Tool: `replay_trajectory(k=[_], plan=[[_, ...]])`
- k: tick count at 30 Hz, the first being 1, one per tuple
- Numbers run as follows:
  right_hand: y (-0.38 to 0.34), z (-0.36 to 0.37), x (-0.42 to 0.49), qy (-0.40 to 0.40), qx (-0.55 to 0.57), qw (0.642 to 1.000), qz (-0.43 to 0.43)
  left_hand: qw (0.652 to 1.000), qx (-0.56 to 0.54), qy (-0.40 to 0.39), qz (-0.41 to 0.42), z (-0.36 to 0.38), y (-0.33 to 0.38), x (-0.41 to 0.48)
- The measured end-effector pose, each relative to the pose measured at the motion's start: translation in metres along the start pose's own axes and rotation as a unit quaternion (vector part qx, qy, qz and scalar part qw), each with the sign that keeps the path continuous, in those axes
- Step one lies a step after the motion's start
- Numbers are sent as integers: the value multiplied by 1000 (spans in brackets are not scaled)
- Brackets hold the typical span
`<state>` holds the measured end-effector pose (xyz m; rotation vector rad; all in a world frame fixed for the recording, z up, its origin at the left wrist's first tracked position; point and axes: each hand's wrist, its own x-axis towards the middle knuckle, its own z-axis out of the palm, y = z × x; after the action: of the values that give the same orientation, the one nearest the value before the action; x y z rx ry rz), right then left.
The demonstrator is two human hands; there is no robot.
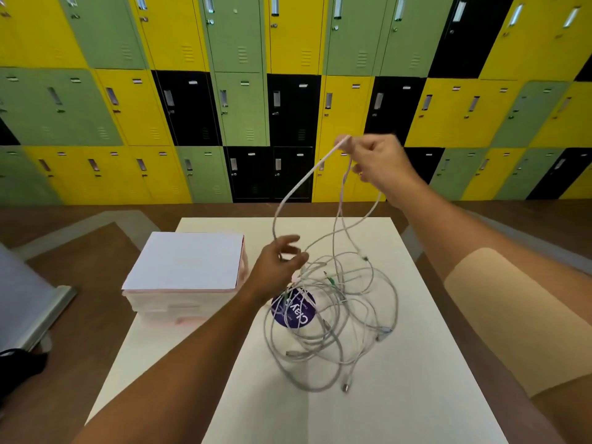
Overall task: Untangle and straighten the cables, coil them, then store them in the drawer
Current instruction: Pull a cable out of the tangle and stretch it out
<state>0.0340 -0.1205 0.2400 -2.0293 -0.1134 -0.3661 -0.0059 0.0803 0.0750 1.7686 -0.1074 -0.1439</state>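
Note:
A tangle of thin white and grey cables (333,318) lies on the white table (368,411), several plugs showing at its edges. My right hand (374,161) is raised high above the table, shut on a pinkish-white cable loop (298,187) that hangs down into the tangle. My left hand (282,264) is low at the tangle's upper left, fingers pinching one strand of that loop. A small white drawer box (185,274), closed, stands on the table's left side.
A round purple sticker (296,310) sits under the tangle. Yellow, green and black lockers (288,91) fill the wall behind. A grey metal object (28,312) stands on the brown floor at left.

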Motion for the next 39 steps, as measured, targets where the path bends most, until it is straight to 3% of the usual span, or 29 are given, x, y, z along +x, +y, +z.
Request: replay_trajectory(k=[2, 7, 12, 17, 22, 25, 29, 34, 36, 39], plan=[[12, 8, -7, -44, -72, 996, 0, 998, -23, 4, 56, 3, 22, 2], [35, 26, -25, -87, -121, 988, 32, 973, -88, 26, 211, 2, 82, -1], [51, 41, -32, -162, -202, 966, 20, 970, 15, -55, 236, 2, 102, 5], [68, 48, -36, -207, -272, 940, 19, 966, -2, -51, 252, 3, 99, 0], [100, 48, -51, -216, -249, 938, 113, 971, -62, 19, 231, -7, 101, -4], [128, 49, -70, -188, -186, 951, 157, 973, -77, 67, 207, -24, 95, -2], [155, 43, -89, -94, -48, 969, 222, 967, -136, 160, 147, -51, 75, 0], [192, 20, -95, 4, -104, 945, 310, 894, -305, 322, 65, -92, 58, 4], [204, 7, -99, 11, -147, 928, 341, 868, -349, 350, 51, -108, 61, 5], [217, -6, -106, 10, -191, 906, 377, 855, -372, 358, 51, -120, 67, 5]])
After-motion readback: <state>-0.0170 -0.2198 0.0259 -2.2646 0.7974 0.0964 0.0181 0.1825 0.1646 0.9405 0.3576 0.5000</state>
